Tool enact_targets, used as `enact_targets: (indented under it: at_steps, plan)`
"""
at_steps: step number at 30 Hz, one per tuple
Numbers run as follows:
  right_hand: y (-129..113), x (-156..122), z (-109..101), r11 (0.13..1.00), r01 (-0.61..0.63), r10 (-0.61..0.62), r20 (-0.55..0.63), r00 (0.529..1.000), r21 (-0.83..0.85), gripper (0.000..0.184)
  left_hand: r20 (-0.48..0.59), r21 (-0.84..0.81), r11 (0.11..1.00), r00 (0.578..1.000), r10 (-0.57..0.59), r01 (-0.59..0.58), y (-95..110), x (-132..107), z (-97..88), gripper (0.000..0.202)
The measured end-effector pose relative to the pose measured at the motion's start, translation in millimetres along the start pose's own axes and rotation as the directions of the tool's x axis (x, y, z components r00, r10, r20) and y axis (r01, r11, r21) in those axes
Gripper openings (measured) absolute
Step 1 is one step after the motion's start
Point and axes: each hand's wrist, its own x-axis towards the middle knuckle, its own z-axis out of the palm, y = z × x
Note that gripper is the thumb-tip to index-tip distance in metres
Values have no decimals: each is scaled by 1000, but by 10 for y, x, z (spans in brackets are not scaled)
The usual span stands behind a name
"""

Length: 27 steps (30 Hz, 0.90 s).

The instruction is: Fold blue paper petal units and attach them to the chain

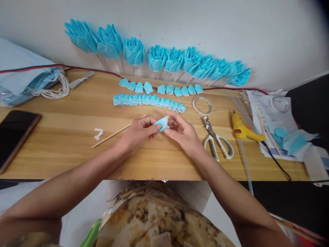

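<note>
Left hand (138, 132) pinches the blue piece (162, 122), right hand (183, 133) at its other side, grip unclear

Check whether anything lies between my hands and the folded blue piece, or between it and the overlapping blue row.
Nothing visible separates the left hand from the folded blue piece, which it pinches; the right hand is at its other edge. Toward the overlapping blue row, only the right hand's fingers intervene.

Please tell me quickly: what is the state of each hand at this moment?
Left hand: closed, pinching the folded blue piece.
Right hand: fingers curled at that piece's edge; whether they grip it cannot be told.
</note>
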Motion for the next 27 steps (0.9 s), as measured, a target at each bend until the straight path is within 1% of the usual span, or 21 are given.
enact_targets:
  at_steps: [2,6,8,14,20,24,27]
  plan:
    - [-11,0,-2,999,-40,39,6,999,29,54,-4,3,1000,1000,-3,3,1,0,4,27]
    - [-52,-6,14,995,-80,79,21,997,51,27,-1,8,1000,1000,-8,8,5,7,12,30]
    - [-71,-7,24,995,-82,81,12,997,54,20,15,12,1000,1000,-12,12,8,10,13,32]
    - [-80,0,34,996,-69,70,-18,997,53,23,60,23,1000,998,4,-5,17,5,8,31]
    - [-79,-5,52,995,-82,82,11,997,50,23,31,137,990,999,21,-25,-5,14,1,28]
    - [-107,-1,-18,997,-69,68,23,997,22,19,35,113,994,999,11,-14,-6,14,-6,27]
    - [-128,7,-75,998,-58,58,10,998,33,25,32,104,995,999,2,-5,-12,14,-8,25]
